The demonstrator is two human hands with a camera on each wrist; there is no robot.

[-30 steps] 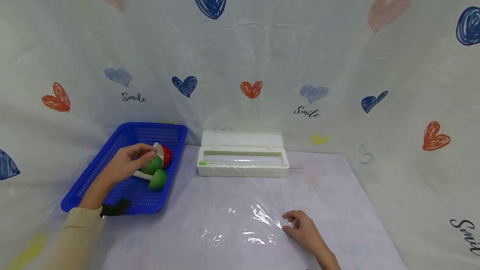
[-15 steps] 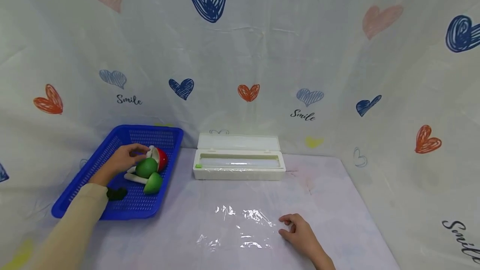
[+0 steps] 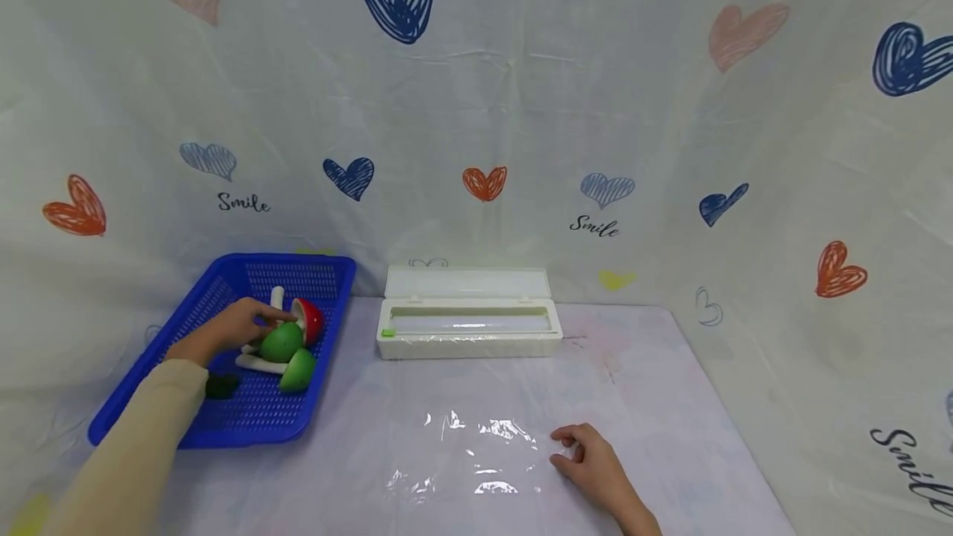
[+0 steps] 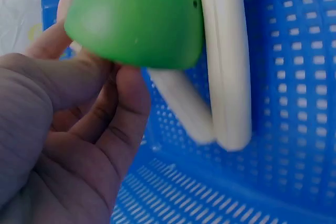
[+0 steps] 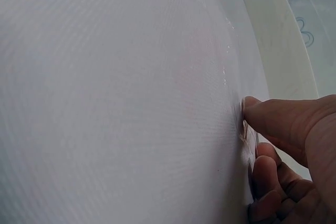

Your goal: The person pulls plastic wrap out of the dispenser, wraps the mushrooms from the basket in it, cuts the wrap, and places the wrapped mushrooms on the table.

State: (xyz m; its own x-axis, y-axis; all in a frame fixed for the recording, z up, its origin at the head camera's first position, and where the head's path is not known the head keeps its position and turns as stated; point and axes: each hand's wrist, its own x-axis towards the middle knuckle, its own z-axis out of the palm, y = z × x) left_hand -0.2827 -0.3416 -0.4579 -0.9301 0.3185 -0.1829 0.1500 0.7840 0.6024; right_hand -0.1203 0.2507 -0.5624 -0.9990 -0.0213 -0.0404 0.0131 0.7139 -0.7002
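Observation:
My left hand [image 3: 237, 325] reaches into the blue plastic basket [image 3: 97, 430]. Its fingertips pinch the red-capped toy mushroom [image 3: 311, 319] at the pale underside, though the green cap hides part of the grip in the left wrist view. A green-capped toy mushroom [image 4: 139, 19] sits right against the fingers, and another green one [image 3: 298, 370] lies nearer. My right hand [image 3: 596, 470] pinches the edge of clear cling film [image 3: 495, 457] between thumb and fingers. That film stretches over the table from a white cling film dispenser [image 3: 469, 346], whose lid stands raised.
A dark green item [image 3: 222, 386], its kind unclear, lies in the basket beneath the left forearm. On the dispenser's left end is a green slider [image 3: 389, 332]. A heart-printed curtain [image 3: 476, 106] hangs behind the pale tabletop [image 3: 655, 370].
My left hand has lowered into the basket and come onto the red-capped mushroom, which has shifted slightly left. The right hand keeps its hold on the film. The head view has shifted a little.

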